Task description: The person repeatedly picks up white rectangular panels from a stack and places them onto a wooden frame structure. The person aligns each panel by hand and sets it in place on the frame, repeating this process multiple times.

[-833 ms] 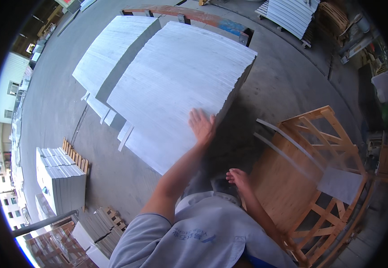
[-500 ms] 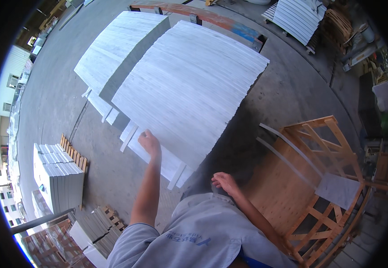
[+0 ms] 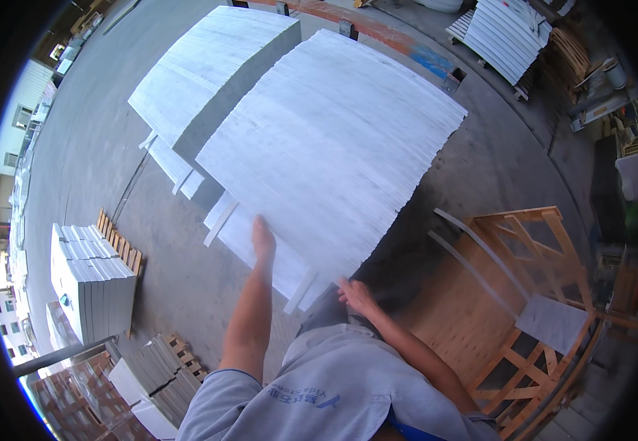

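Note:
A big stack of white-grey stone slabs (image 3: 334, 140), its top lined with many parallel edges, stands in front of me. My left hand (image 3: 263, 239) is at its near side, over the pale face of the front slab (image 3: 249, 231); the thumb side shows, while most of its fingers are hidden. By the stack's near right corner is my right hand (image 3: 357, 295), fingers apart and its fingertips at or very close to the slab edge. A white strip (image 3: 221, 223) sticks out left of my left hand, and another white strip (image 3: 301, 291) lies between my hands.
A second slab stack (image 3: 205, 70) stands beyond, to the left. On the right is a wooden crate (image 3: 532, 235) with plywood and pale straps. Stacked white slabs (image 3: 91, 283) sit by a pallet (image 3: 119, 241) at left. An orange beam (image 3: 378, 33) runs behind.
My view has shifted, so the stacks sit a little further right. My left hand has straightened from a curled shape at the slab. My right hand has come left to the stack's near corner.

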Demonstrator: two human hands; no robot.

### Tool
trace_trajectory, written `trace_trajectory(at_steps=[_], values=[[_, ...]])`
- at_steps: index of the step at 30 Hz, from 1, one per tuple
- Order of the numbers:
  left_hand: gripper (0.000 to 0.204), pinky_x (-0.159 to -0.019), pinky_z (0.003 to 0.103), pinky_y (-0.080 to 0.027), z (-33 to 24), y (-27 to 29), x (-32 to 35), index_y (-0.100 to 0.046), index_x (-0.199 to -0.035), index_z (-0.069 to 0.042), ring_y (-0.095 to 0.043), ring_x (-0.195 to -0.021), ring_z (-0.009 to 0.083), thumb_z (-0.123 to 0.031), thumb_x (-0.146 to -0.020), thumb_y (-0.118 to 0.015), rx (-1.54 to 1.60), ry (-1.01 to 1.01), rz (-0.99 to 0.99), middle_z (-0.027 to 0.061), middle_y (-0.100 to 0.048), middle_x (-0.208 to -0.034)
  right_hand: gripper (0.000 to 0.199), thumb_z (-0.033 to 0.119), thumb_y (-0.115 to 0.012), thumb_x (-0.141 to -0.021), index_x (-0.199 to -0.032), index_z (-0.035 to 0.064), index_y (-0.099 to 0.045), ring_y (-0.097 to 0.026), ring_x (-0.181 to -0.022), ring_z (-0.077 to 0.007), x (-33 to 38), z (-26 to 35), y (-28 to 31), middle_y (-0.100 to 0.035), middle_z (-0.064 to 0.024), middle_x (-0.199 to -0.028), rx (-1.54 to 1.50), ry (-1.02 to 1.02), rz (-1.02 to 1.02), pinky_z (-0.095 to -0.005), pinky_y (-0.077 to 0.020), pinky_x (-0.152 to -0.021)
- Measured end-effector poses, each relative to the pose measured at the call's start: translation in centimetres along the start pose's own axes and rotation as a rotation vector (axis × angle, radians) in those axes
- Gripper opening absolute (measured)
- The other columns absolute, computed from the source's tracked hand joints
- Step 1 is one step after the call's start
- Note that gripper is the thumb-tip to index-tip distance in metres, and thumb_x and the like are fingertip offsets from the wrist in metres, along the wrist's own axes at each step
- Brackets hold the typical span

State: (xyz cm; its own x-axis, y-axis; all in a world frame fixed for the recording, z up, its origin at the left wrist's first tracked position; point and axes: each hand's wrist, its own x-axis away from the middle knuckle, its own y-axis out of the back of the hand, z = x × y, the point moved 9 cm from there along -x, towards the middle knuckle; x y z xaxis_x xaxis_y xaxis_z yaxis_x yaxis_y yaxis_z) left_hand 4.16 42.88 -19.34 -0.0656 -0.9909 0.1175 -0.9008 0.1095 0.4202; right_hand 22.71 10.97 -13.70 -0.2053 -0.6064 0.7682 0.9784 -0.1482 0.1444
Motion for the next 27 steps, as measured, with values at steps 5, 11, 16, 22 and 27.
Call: trace_trajectory(at_steps=[5,11,16,22,27], values=[[0.058,-0.104,0.037,-0.035,-1.7,0.2,1.3,-0.047,-0.13,0.005,-0.047,-0.124,0.0325,-0.042,-0.101,-0.028,-0.105,0.175,0.086,0.0219,-0.053,-0.13,0.056,0.05,-0.046,-0.092,-0.086,-0.0014,-0.067,-0.068,-0.07,-0.0223,-0.5,0.8,0.6,-0.069,-0.012,-0.073,0.177,0.123,-0.094,-0.033,-0.0524,-0.071],[0.058,-0.107,0.037,-0.032,0.6,1.8,1.7,-0.045,-0.132,0.005,-0.044,-0.128,0.0321,-0.042,-0.101,-0.029,-0.08,0.161,0.031,0.0225,-0.049,-0.134,0.057,0.054,-0.047,-0.09,-0.087,0.0003,-0.066,-0.067,-0.071,-0.0276,-0.1,0.0,-1.1,-0.068,-0.012,-0.074,0.235,0.139,-0.07,-0.0374,-0.0506,-0.071],[0.063,-0.085,0.037,-0.049,4.5,3.9,1.6,-0.048,-0.133,-0.005,-0.055,-0.109,0.0231,-0.055,-0.097,-0.035,0.193,0.225,-0.025,0.0104,-0.056,-0.124,0.057,0.055,-0.049,-0.089,-0.086,0.0005,-0.065,-0.065,-0.068,-0.0292,0.0,0.4,-2.4,-0.066,-0.012,-0.07,0.326,0.216,-0.125,-0.0401,-0.0497,-0.07],[0.073,-0.089,0.049,-0.047,0.5,4.6,1.9,-0.028,-0.146,-0.015,-0.045,-0.123,0.0313,-0.063,-0.092,-0.039,0.304,0.359,0.207,0.0118,-0.04,-0.142,0.06,0.058,-0.049,-0.089,-0.091,0.0001,-0.065,-0.065,-0.067,-0.0272,-0.1,-0.5,-3.3,-0.066,-0.0127,-0.074,0.184,0.204,-0.117,-0.0417,-0.0498,-0.068],[0.065,-0.064,0.049,-0.054,-0.6,5.2,-3.3,-0.053,-0.117,0.002,-0.061,-0.087,0.0349,-0.053,-0.082,-0.06,-0.013,0.54,0.103,0.0206,-0.058,-0.106,0.069,0.064,-0.052,-0.084,-0.077,-0.0032,-0.065,-0.067,-0.073,-0.0297,-0.8,-1.6,-4.2,-0.068,-0.0171,-0.076,0.105,0.049,0.032,-0.0421,-0.0518,-0.068]])
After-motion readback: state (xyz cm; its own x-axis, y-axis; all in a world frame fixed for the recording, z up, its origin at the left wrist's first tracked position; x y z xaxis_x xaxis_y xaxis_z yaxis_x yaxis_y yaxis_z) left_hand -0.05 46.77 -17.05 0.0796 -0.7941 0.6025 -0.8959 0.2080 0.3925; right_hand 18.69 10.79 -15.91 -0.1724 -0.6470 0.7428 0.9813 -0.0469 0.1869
